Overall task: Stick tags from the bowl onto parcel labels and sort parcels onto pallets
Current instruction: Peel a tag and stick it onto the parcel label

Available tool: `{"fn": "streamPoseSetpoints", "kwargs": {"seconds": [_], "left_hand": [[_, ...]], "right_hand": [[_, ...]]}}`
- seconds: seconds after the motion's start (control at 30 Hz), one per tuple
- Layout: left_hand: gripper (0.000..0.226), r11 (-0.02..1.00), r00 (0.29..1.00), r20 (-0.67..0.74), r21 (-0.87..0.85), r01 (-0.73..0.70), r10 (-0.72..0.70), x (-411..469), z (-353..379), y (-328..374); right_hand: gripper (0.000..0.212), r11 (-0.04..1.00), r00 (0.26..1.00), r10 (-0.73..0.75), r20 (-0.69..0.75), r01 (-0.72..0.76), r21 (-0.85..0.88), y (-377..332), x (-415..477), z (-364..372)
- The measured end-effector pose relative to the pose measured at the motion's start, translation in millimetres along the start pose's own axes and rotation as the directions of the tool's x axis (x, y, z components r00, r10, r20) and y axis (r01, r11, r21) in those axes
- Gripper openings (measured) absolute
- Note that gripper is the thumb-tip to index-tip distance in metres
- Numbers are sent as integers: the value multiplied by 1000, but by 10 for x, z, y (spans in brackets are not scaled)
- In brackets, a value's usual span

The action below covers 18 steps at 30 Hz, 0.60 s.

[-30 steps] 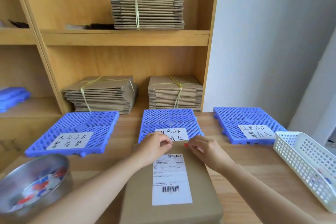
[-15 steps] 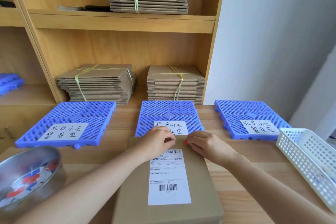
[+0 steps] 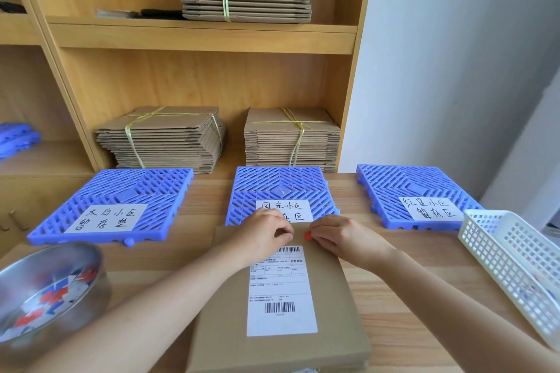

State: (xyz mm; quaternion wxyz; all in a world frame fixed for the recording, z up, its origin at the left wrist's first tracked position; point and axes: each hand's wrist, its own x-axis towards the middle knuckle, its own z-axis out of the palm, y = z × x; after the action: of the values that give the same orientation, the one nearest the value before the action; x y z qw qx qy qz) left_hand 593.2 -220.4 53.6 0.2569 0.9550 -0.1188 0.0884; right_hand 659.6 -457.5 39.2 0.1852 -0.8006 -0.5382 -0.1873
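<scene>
A flat brown parcel (image 3: 224,306) lies on the wooden table in front of me, with a white shipping label (image 3: 280,291) on top. Over its far edge, my right hand (image 3: 342,236) pinches a small red tag (image 3: 307,235) at its fingertips. My left hand (image 3: 266,230) is closed beside it, fingertips pinched together over the label's top; what it holds is hidden. A steel bowl (image 3: 88,254) at the near left holds red, blue and white tags. Three blue pallets stand behind: left (image 3: 121,188), middle (image 3: 278,182), right (image 3: 403,182), each with a handwritten paper sign.
A white plastic basket (image 3: 509,254) sits at the right table edge. Behind the pallets, a wooden shelf unit (image 3: 200,39) carries tied bundles of flat cardboard (image 3: 163,139). A white wall stands to the right.
Both hands stay at the parcel's far edge. The red tag now shows more plainly between my right fingertips. The view has tilted slightly.
</scene>
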Motion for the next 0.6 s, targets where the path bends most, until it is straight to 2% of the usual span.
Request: {"fn": "streamPoseSetpoints", "kwargs": {"seconds": [0.17, 0.4, 0.6], "left_hand": [[29, 996, 997, 68, 84, -39, 33, 0, 4, 58], [31, 972, 981, 170, 202, -122, 88, -36, -53, 90], [33, 965, 978, 190, 228, -131, 88, -15, -61, 101]], "right_hand": [[19, 1000, 1000, 6, 20, -6, -1, 18, 16, 15], [16, 1000, 999, -3, 35, 3, -7, 29, 30, 20], [13, 999, 999, 38, 34, -38, 7, 66, -8, -25]]}}
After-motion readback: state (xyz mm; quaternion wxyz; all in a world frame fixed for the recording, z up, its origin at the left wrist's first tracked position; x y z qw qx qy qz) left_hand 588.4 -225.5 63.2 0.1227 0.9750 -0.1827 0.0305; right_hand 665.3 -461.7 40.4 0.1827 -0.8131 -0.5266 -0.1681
